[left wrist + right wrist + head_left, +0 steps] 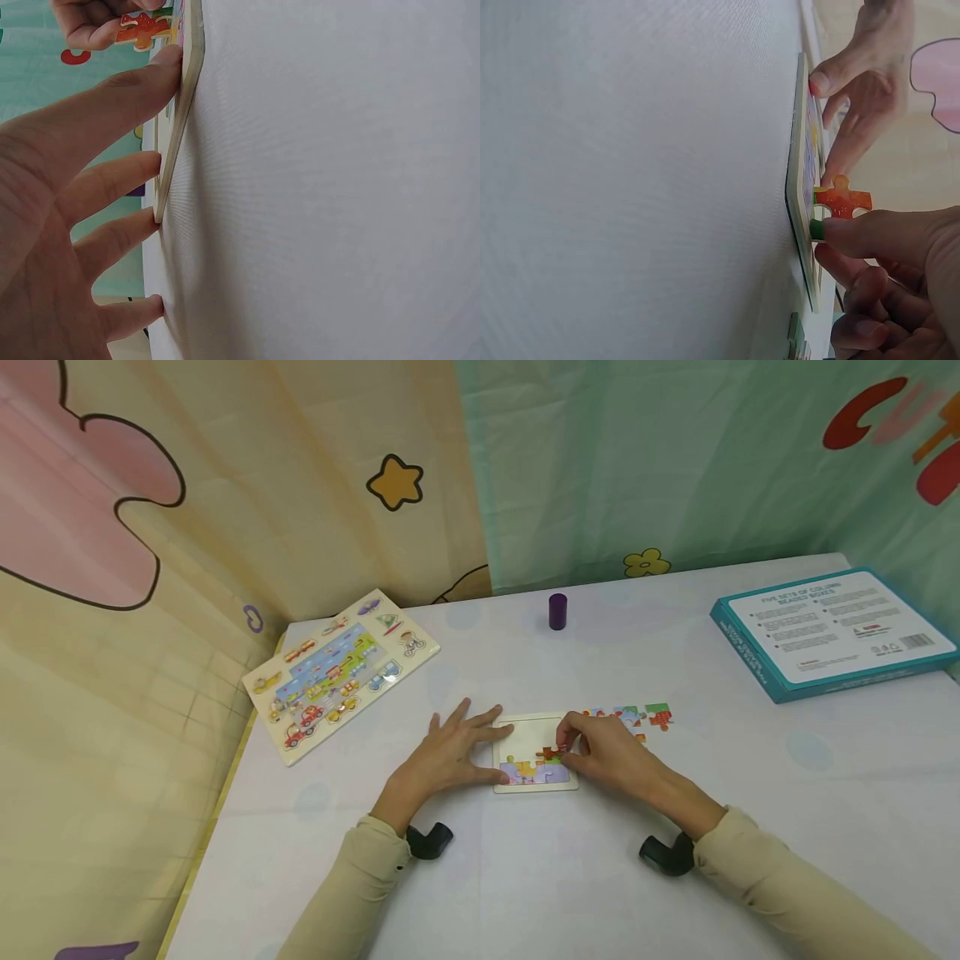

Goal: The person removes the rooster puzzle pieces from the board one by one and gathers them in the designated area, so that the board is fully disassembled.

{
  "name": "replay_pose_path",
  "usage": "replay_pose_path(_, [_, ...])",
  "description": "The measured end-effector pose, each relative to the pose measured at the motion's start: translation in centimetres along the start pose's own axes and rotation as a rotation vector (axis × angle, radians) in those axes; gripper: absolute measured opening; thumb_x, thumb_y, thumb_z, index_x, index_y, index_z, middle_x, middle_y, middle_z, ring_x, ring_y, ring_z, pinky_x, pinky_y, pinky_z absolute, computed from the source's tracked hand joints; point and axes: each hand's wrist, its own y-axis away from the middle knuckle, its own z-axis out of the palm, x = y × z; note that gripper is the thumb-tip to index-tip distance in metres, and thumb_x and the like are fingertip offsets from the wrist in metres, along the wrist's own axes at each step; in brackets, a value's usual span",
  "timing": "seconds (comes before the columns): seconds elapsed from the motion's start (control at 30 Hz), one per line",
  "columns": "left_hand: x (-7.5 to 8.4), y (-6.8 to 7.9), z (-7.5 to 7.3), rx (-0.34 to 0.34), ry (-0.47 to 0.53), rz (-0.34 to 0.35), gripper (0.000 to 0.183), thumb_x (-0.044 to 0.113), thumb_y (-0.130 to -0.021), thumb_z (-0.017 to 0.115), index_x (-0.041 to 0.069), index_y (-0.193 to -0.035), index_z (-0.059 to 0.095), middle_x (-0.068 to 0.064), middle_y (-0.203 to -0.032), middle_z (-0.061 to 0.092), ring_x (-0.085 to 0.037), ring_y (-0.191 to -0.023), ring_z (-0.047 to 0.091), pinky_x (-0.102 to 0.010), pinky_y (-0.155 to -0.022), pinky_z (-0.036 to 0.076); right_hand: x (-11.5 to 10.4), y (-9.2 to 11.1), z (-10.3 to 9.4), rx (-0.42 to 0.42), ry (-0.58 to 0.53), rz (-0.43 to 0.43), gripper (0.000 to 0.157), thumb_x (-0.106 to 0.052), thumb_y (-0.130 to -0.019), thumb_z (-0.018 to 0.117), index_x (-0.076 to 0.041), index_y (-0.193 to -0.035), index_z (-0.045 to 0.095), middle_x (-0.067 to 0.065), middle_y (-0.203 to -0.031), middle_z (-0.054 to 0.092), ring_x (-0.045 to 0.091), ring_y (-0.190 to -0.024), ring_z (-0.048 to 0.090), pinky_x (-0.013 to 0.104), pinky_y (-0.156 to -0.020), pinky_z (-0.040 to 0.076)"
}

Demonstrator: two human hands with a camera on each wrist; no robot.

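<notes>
At the near side, 2 beige sleeves came in over white cloth, w/ a black elbow-shaped part by each wrist. L hand was spread wide, fingers approx. straight: thumb on the near L corner of the puzzle frame, index tip at its L edge, the rest fanned out. R hand pinched a red-orange piece betw. thumb & index, other fingers curled in; piece was tilted up over the frame's R part, contact w/ it hard to tell. Joined pieces lined the frame's near strip; pale backing showed on the far part, leaving room there. Loose pieces lay just past the R edge, partly hidden by R hand, so that side was tight. Farther off, L: vehicle board, at an angle; R: teal box. Purple cylinder stood near the table's far edge, white cloth betw. it & the frame; patterned curtain hung behind
</notes>
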Motion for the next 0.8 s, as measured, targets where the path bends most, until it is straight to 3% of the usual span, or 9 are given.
replay_pose_path(0.23, [0.10,0.06,-0.05,0.000,-0.001,-0.002,0.076,0.053,-0.074,0.081,0.030,-0.141,0.055,0.005,-0.157,0.033,-0.036,-0.149,0.010,-0.073,-0.109,0.008,0.10,0.08,-0.10,0.004,-0.032,-0.021,0.018,0.001,-0.084,0.071,-0.014,-0.091,0.062,-0.008,-0.080,0.066,0.008,-0.066,0.052,0.024,-0.060,0.044])
replay_pose_path(0.53, [0.08,0.11,-0.01,0.003,-0.003,0.002,0.076,0.054,-0.074,0.081,0.030,-0.141,0.055,0.005,-0.157,0.033,-0.036,-0.149,0.010,-0.073,-0.109,0.009,0.24,0.09,0.20,-0.021,-0.059,-0.001,0.022,0.002,-0.082,0.073,-0.010,-0.098,0.064,-0.007,-0.082,0.066,0.010,-0.064,0.051,0.024,-0.060,0.044])
replay_pose_path(0.8, [0.03,0.11,0.04,0.002,0.008,0.001,0.075,0.054,-0.075,0.080,0.030,-0.141,0.055,0.006,-0.158,0.032,-0.035,-0.149,0.010,-0.072,-0.109,0.008,0.39,-0.09,0.46,-0.040,0.001,-0.040,0.013,-0.001,-0.083,0.074,-0.006,-0.094,0.074,-0.007,-0.083,0.064,0.006,-0.066,0.051,0.024,-0.059,0.045])
